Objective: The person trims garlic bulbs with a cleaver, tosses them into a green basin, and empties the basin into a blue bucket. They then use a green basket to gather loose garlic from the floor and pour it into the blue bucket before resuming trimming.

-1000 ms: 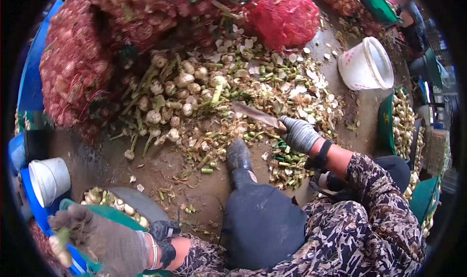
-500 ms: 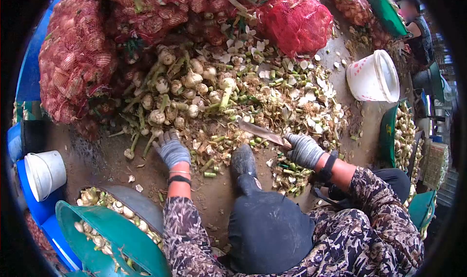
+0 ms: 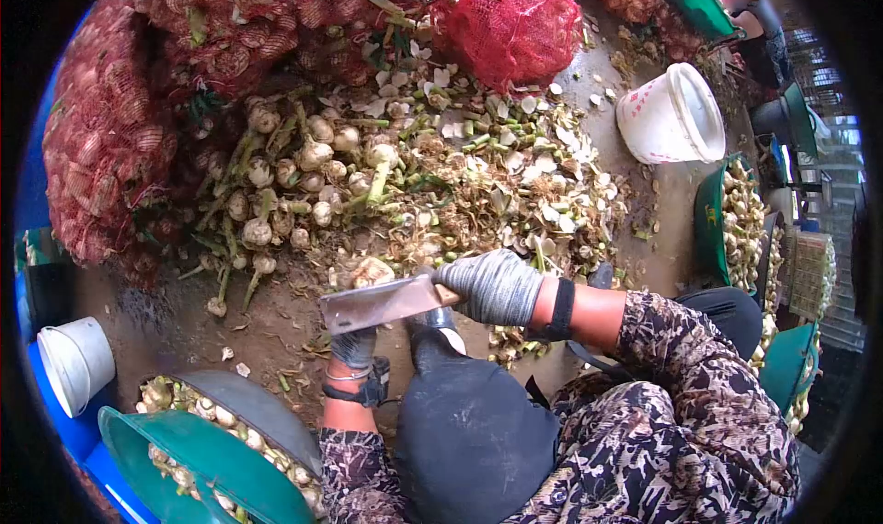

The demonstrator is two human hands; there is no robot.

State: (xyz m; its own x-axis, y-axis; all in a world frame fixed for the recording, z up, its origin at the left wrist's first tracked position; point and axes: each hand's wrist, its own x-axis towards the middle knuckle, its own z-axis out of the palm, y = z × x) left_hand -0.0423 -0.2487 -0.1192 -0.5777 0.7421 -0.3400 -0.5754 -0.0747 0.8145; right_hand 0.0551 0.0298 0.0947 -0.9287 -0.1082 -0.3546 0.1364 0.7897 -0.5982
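Observation:
My right hand [image 3: 492, 287], in a grey knit glove, is closed around the wooden handle of a broad cleaver [image 3: 382, 305]. The blade points left and crosses in front of my left hand [image 3: 353, 347], hiding most of its fingers. Just beyond the blade a garlic bulb [image 3: 372, 271] shows its brownish root side, in line with my left hand, which appears closed on it. Farther off lies a heap of garlic bulbs with stalks [image 3: 313, 154], beside a spread of cut stems, roots and peelings [image 3: 515, 179].
Red mesh sacks of garlic [image 3: 101, 147] stand at the far left, and a bright red net sack [image 3: 510, 32] at the back. A white bucket [image 3: 658, 119] is at right. Green basins [image 3: 207, 460] holding garlic flank me. Another person [image 3: 759, 28] is at top right.
My left hand has drawn back from the heap, and a garlic bulb now shows in line with it. My right hand has brought the cleaver left, over my left hand. The view has shifted.

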